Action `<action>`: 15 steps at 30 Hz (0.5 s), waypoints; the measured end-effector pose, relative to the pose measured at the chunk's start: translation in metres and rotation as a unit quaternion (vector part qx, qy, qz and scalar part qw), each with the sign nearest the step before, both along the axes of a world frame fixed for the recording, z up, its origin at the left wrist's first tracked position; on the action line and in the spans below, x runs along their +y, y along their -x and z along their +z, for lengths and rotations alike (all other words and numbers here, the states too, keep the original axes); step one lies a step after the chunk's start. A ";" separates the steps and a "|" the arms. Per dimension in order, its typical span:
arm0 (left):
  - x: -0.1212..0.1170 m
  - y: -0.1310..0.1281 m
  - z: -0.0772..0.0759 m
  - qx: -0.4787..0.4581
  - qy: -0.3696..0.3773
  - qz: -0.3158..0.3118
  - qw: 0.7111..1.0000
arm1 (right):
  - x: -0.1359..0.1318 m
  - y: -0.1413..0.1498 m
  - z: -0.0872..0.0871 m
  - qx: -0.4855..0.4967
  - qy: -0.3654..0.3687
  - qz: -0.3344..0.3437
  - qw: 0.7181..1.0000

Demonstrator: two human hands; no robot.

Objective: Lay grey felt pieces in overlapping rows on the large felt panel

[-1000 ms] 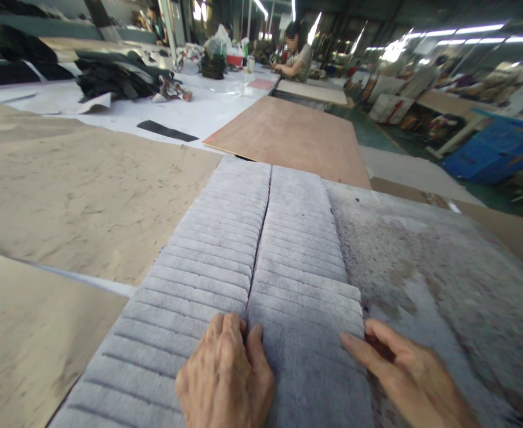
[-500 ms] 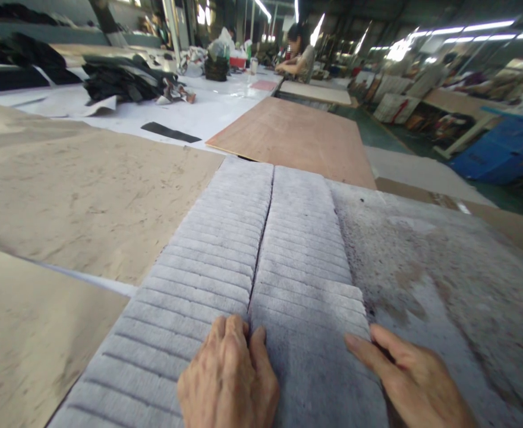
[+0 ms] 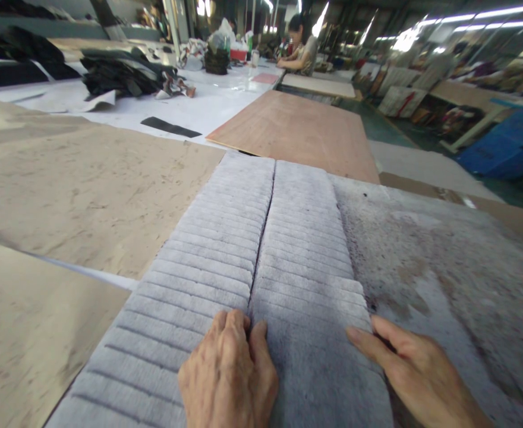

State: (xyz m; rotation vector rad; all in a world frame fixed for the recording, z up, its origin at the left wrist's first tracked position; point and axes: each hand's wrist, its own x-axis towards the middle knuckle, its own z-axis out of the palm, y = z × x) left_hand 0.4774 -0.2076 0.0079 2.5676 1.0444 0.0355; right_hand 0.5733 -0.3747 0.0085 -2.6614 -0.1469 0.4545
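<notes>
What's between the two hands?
The near part of the right-hand row of overlapping grey pieces, its top layer exposed. The left hand is at its left edge, the right hand at its right edge. The head view shows this.

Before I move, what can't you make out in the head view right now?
All in the head view:
Left hand: what its curled fingertips touch, hidden by the hand itself.
Right hand: its lower fingers, hidden behind its thumb and forefinger.
Left and right rows of grey material: their near ends, cut off by the bottom edge.
Dark pile: its separate pieces, too blurred to count.
Blue object: its far side, cut off by the right edge.
</notes>
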 end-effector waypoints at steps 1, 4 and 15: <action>0.000 0.000 -0.001 -0.006 -0.001 -0.001 1.000 | 0.000 0.000 0.000 0.001 0.001 0.002 1.000; 0.001 0.001 -0.002 -0.011 -0.007 -0.005 1.000 | 0.003 0.001 0.003 0.002 0.014 -0.004 1.000; 0.007 0.004 -0.014 -0.054 -0.037 -0.032 0.997 | 0.007 0.005 0.005 -0.029 0.039 -0.010 0.999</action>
